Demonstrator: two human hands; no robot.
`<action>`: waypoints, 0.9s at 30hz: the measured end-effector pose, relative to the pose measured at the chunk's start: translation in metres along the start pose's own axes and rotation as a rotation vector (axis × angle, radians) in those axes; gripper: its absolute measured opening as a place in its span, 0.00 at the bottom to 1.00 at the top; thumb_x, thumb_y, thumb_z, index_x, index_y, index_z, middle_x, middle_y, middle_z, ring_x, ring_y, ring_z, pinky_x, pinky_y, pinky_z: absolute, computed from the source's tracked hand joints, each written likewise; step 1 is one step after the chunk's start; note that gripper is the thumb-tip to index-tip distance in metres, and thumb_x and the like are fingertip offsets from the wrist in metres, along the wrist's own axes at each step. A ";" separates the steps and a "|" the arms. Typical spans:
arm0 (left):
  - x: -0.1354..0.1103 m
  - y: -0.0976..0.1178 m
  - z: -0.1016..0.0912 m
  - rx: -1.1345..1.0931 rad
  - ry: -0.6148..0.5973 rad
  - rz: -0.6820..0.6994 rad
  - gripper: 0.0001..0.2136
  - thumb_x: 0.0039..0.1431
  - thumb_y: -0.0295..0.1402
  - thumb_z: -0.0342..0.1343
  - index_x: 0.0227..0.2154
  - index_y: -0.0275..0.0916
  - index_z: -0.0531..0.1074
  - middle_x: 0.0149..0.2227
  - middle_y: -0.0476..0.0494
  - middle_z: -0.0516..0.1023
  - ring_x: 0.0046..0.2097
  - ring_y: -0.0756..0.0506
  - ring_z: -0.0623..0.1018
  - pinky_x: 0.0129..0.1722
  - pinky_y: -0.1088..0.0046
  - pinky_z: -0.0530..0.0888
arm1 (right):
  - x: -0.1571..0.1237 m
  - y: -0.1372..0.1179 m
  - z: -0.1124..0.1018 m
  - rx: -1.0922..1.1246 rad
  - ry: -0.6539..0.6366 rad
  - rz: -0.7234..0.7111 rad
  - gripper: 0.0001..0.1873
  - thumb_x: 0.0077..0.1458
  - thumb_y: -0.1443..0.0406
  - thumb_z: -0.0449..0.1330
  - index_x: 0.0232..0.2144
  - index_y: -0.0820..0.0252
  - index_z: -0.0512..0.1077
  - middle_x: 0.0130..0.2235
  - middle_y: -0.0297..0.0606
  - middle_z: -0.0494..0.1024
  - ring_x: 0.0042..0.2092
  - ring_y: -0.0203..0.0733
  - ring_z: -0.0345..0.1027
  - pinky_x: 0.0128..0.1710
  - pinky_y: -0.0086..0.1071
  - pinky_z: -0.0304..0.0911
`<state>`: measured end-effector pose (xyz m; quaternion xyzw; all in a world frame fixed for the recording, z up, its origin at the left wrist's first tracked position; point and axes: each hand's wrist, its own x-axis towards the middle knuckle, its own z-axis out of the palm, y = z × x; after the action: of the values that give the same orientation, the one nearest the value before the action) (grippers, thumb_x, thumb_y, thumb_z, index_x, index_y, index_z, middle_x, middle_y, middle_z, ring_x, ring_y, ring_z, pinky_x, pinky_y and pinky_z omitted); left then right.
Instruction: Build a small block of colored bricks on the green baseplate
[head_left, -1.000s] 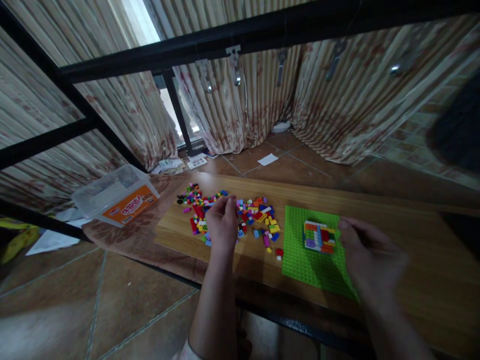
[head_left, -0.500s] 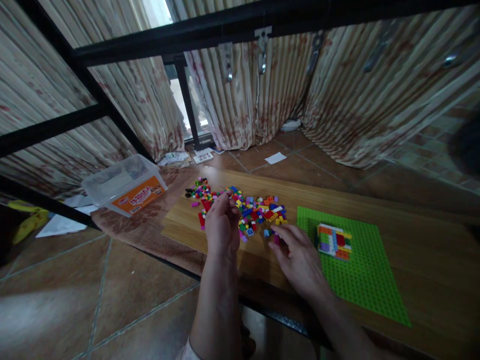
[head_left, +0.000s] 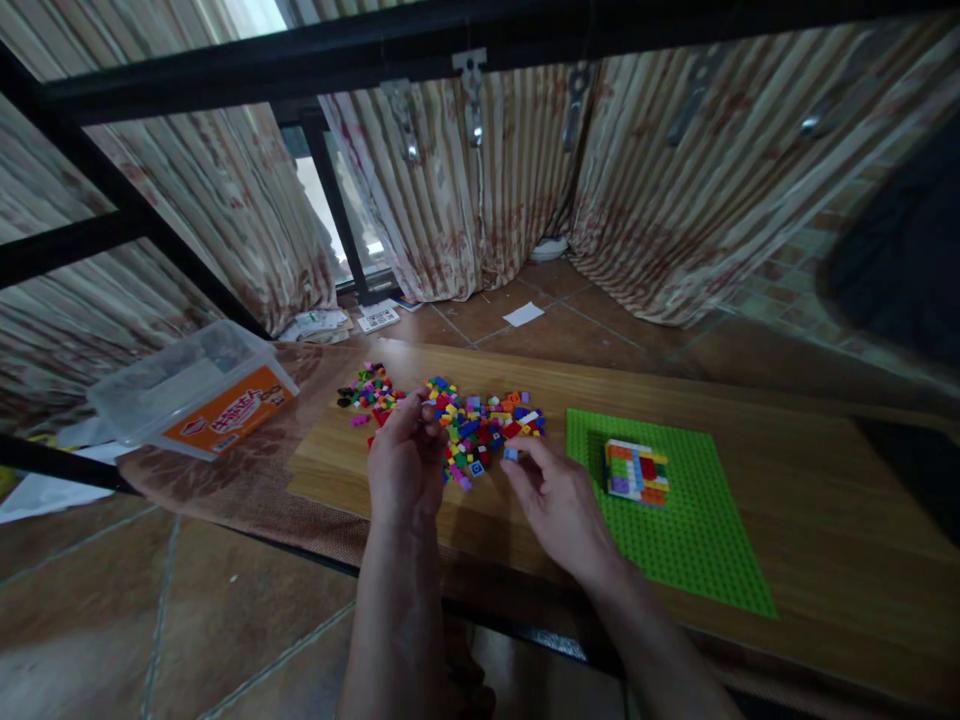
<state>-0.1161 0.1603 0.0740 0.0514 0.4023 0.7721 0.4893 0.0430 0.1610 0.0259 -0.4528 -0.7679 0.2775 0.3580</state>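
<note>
My right hand (head_left: 559, 505) pinches a small light blue brick (head_left: 511, 454) between thumb and fingertips, just to the right of a heap of toy bricks (head_left: 472, 430). Over the heap's left part is my left hand (head_left: 409, 465), its fingers curled inward; whatever they hold, if anything, is hidden. Some bricks are covered by this hand. Right of my right hand lies a green studded baseplate (head_left: 712, 530). On it sits a low block of joined bricks (head_left: 636, 472) in white, orange, red, purple, blue and yellow.
A clear plastic box (head_left: 187, 390) with an orange label stands at the left on a brown cloth (head_left: 217, 480). Beneath the bricks is a wooden tabletop (head_left: 330, 465). A dark frame bar and curtains (head_left: 517, 190) rise behind, with a paper sheet (head_left: 523, 315) on the floor.
The light blue brick is now held up in my right fingertips; before, a brick of that colour lay beside them. The view has swung right. My left hand stays curled over the heap.
</note>
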 end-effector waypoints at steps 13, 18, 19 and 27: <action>-0.008 -0.016 0.011 0.094 -0.062 -0.050 0.07 0.48 0.27 0.62 0.31 0.32 0.74 0.22 0.53 0.69 0.20 0.58 0.66 0.18 0.85 0.65 | -0.018 0.079 -0.127 0.099 0.514 0.574 0.18 0.40 0.59 0.67 0.36 0.56 0.80 0.30 0.37 0.80 0.30 0.42 0.72 0.28 0.34 0.65; -0.011 -0.021 0.016 0.107 -0.068 -0.061 0.07 0.48 0.27 0.61 0.31 0.31 0.74 0.22 0.53 0.69 0.20 0.58 0.67 0.19 0.85 0.66 | -0.032 0.102 -0.137 -0.092 0.260 0.616 0.20 0.44 0.56 0.62 0.39 0.59 0.79 0.25 0.36 0.79 0.26 0.43 0.71 0.26 0.34 0.63; -0.012 -0.023 0.016 0.109 -0.073 -0.063 0.07 0.47 0.27 0.61 0.31 0.31 0.74 0.22 0.53 0.69 0.21 0.58 0.67 0.19 0.85 0.66 | -0.032 0.102 -0.135 -0.100 0.208 0.612 0.21 0.45 0.56 0.61 0.40 0.60 0.79 0.25 0.36 0.79 0.26 0.44 0.72 0.26 0.34 0.63; -0.013 -0.031 0.017 0.112 -0.111 -0.071 0.08 0.46 0.27 0.63 0.31 0.32 0.75 0.22 0.53 0.70 0.21 0.58 0.67 0.20 0.86 0.66 | -0.025 0.091 -0.123 -0.169 0.129 0.599 0.20 0.50 0.58 0.57 0.42 0.62 0.77 0.30 0.40 0.82 0.32 0.46 0.76 0.32 0.36 0.66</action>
<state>-0.0795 0.1659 0.0689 0.1072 0.4187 0.7265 0.5342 0.1945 0.1908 0.0229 -0.7038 -0.5965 0.2765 0.2691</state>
